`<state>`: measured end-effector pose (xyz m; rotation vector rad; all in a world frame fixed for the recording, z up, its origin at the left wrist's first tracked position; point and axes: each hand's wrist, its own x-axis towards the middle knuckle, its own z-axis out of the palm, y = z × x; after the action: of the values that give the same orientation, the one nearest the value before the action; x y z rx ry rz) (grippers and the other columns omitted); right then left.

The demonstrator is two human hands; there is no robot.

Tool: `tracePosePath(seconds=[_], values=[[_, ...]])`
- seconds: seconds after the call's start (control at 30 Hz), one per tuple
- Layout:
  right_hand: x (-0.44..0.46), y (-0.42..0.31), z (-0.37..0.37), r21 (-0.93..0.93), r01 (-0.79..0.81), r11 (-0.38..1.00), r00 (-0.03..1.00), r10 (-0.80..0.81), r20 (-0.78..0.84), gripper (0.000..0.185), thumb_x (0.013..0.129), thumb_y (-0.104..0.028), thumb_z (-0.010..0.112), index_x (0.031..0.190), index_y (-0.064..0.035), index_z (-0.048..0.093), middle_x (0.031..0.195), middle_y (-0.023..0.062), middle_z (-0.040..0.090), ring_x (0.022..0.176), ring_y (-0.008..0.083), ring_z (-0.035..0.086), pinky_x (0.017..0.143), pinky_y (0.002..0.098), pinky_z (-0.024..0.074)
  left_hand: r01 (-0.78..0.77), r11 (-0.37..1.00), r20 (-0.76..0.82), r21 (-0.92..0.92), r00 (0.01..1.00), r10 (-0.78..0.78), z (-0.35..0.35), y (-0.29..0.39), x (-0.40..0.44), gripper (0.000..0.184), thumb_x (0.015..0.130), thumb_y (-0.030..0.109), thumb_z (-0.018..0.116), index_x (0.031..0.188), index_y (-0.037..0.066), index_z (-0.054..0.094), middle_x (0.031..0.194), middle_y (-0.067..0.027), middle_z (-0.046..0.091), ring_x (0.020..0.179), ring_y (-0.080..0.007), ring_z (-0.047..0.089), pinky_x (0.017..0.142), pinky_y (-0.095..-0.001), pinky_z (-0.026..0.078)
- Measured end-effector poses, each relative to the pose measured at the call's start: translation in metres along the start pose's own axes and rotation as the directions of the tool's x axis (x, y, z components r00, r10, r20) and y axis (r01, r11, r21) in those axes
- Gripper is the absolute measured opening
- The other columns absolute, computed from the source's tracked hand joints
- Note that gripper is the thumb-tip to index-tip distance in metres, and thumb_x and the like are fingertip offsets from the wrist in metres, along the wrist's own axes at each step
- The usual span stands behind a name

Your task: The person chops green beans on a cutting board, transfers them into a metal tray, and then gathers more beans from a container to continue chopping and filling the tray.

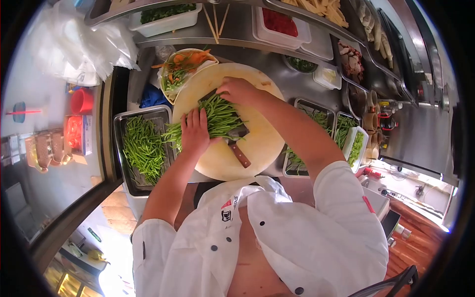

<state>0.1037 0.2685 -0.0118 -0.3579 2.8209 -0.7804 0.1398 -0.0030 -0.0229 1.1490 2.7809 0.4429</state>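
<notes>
A bunch of long green beans (220, 117) lies on the round chopping board (267, 133). My left hand (195, 132) is laid over the near left side of the bunch, its fingers curved onto the beans and holding them. At the far end, my right hand (237, 91) grips the bean tips with its fingers bent in. A cleaver (240, 155) lies flat on the board, partly under the beans, its wooden handle pointing toward me. To the left, a metal tray (118, 129) holds cut green beans (143, 148).
A scrap bowl (215, 60) with orange and green trimmings touches the board's far left. On the right stand metal trays (288, 168) of greens and a white tub (363, 151) of chopped green pieces. A shelf (237, 43) with food containers spans the back.
</notes>
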Motion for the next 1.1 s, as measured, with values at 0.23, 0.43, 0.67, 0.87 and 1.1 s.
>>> tracePosePath(seconds=[0.23, 0.43, 0.67, 0.87, 1.1], values=[[0.001, -0.009, -0.008, -0.029, 0.061, 0.998, 0.998, -0.06, 0.013, 0.013, 0.091, -0.02, 0.067, 0.099, -0.0123, 0.074, 0.099, 0.0064, 0.067, 0.097, 0.0297, 0.068, 0.082, 0.0418, 0.0554, -0.028, 0.999, -0.064, 0.018, 0.998, 0.029, 0.002, 0.0, -0.001, 0.118, 0.062, 0.054, 0.09, 0.148, -0.004, 0.035, 0.147, -0.0243, 0.046, 0.14, -0.0385, 0.042, 0.119, -0.0595, 0.029], [-0.001, -0.009, -0.008, -0.008, 0.043, 0.999, 0.999, -0.042, 0.019, 0.012, 0.091, -0.017, 0.064, 0.095, -0.0098, 0.072, 0.097, 0.0087, 0.066, 0.095, 0.0312, 0.067, 0.08, 0.043, 0.0544, -0.017, 1.0, -0.044, -0.011, 0.999, 0.017, -0.002, 0.0, -0.001, 0.117, 0.063, 0.054, 0.09, 0.148, -0.005, 0.037, 0.146, -0.0249, 0.046, 0.139, -0.0406, 0.043, 0.119, -0.0595, 0.028], [0.001, -0.009, -0.016, 0.01, 0.015, 1.0, 0.996, -0.016, 0.087, 0.012, 0.089, -0.015, 0.063, 0.093, -0.0078, 0.071, 0.096, 0.011, 0.068, 0.094, 0.0326, 0.067, 0.078, 0.0429, 0.0535, -0.023, 1.0, -0.047, 0.007, 0.999, 0.023, 0.003, -0.003, -0.004, 0.117, 0.066, 0.06, 0.086, 0.149, -0.005, 0.036, 0.148, -0.025, 0.045, 0.14, -0.0407, 0.041, 0.121, -0.0586, 0.026], [0.026, -0.001, -0.04, 0.101, -0.215, 0.971, 0.955, 0.231, -0.186, 0.015, 0.089, -0.017, 0.064, 0.093, -0.0061, 0.073, 0.082, 0.0103, 0.074, 0.076, 0.0331, 0.071, 0.07, 0.0404, 0.0557, -0.013, 1.0, -0.019, 0.028, 1.0, 0.013, 0.003, -0.003, -0.003, 0.117, 0.066, 0.061, 0.086, 0.15, -0.005, 0.036, 0.15, -0.0248, 0.044, 0.142, -0.0396, 0.04, 0.121, -0.0583, 0.025], [0.101, -0.035, -0.026, 0.489, -0.252, 0.835, 0.931, 0.347, -0.111, 0.026, 0.087, -0.015, 0.07, 0.106, 0.0006, 0.074, 0.085, 0.0137, 0.076, 0.075, 0.0249, 0.076, 0.075, 0.0348, 0.059, -0.013, 1.0, -0.022, 0.019, 1.0, 0.013, 0.001, -0.001, -0.001, 0.117, 0.065, 0.059, 0.087, 0.149, -0.004, 0.037, 0.148, -0.0243, 0.046, 0.141, -0.0392, 0.042, 0.121, -0.0581, 0.026]])
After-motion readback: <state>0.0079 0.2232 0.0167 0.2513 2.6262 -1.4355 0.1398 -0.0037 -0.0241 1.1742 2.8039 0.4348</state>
